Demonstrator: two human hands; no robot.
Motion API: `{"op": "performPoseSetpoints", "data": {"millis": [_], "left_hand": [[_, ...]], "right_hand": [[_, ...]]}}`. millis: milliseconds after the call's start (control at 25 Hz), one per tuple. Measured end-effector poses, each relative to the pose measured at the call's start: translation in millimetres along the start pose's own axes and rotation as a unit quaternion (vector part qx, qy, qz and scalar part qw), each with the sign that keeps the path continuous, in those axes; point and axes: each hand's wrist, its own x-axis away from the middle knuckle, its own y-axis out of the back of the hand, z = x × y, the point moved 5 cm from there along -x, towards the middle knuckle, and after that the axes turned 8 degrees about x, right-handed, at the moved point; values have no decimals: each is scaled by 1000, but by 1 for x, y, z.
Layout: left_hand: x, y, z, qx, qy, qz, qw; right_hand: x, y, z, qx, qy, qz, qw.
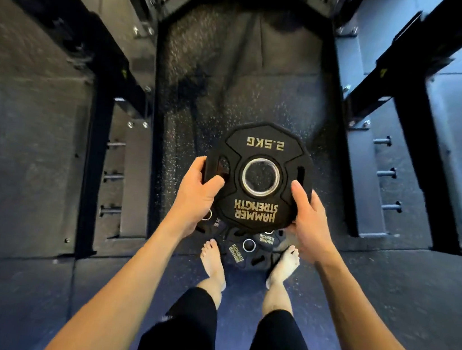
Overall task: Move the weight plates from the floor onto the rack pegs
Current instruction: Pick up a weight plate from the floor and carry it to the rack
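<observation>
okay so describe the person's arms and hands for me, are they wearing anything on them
Both forearms are bare to the bottom edge of the picture, with no sleeves in view. The left hand and right hand have no gloves, wraps, rings or watch that I can see. Fingernails look short and unpainted.

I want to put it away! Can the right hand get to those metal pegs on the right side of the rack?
Probably not yet. The right hand is busy gripping the black 2.5 kg rubber weight plate, and the short grey metal pegs sit farther off to the right, with nothing blocking the way.
</observation>
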Motion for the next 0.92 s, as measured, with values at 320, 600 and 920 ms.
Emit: {"op": "performPoseSetpoints", "data": {"millis": [320,600,920], "left_hand": [[154,63,-76,94,-113,-79,986],[295,119,-70,156,-175,-257,937],[470,246,-29,241,-223,-466,822]], "right_hand": [[156,-38,66,24,147,69,986],[236,-90,55,128,209,223,943],[363,-231,-7,238,249,404,847]]}}
